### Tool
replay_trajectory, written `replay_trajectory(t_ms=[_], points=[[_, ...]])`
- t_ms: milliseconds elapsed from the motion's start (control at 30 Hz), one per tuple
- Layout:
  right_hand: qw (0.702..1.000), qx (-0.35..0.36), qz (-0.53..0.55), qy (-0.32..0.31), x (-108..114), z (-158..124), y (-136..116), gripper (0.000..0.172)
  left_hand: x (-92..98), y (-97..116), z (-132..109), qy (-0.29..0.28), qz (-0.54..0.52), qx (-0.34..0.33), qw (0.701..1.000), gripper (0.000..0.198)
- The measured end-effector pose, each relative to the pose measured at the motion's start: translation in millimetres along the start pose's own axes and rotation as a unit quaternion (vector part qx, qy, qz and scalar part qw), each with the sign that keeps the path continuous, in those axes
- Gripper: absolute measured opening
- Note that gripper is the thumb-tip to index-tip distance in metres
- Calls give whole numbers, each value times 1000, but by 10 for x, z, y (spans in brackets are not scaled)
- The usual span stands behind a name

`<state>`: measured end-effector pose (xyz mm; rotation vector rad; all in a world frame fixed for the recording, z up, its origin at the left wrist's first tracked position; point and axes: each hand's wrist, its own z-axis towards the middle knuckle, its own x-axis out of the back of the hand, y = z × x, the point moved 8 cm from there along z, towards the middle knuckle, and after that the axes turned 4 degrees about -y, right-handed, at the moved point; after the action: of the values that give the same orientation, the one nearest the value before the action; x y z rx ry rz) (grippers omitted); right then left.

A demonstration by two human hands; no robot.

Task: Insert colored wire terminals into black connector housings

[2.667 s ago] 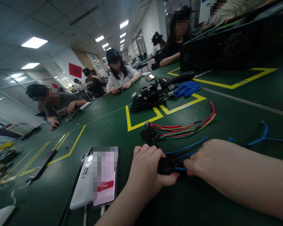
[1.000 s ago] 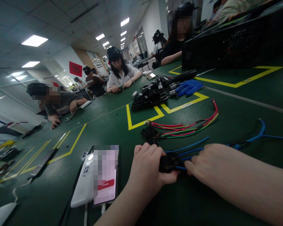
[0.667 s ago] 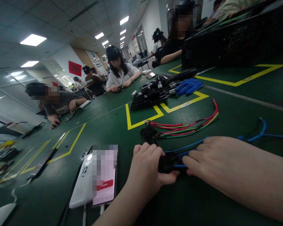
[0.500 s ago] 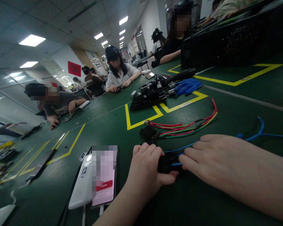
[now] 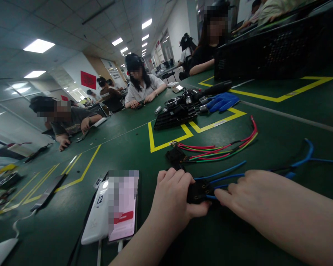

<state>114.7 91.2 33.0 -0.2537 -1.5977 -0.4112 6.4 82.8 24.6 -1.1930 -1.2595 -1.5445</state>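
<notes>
My left hand [image 5: 177,194] is wrapped round a black connector block [image 5: 197,192], its thumb along the near side. Blue wires [image 5: 227,177] run out of the block's right side. My right hand [image 5: 246,192] is closed at these wires, its fingertips close to the block; its palm side is hidden, and the blue wires come out again beyond it. Just behind my left hand lies a second black connector [image 5: 176,154] with red, yellow and green wires [image 5: 222,149] curving to the right.
A white power bank [image 5: 97,214] and a phone [image 5: 124,207] lie left of my left forearm. Farther back are black parts [image 5: 174,116], a blue glove [image 5: 223,101] and a large black case [image 5: 266,55]. Other people sit round the green table [image 5: 122,155].
My right hand has moved slightly right and down, showing more of the block and the blue wires. One blue wire's end now shows free above the hand. My left hand keeps its hold.
</notes>
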Motion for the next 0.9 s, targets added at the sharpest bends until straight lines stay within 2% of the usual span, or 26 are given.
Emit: replay_trajectory(t_ms=[333,600,900], points=[[997,37,-33,52,-41,-26,-15,20,9,14,16,8,6,-8,1000,36],[987,82,-38,131,285,-95,61,17,3,35,10,34,18,-42,998,36],[987,49,-73,137,81,-96,-56,17,-17,16,0,29,12,-26,999,36]])
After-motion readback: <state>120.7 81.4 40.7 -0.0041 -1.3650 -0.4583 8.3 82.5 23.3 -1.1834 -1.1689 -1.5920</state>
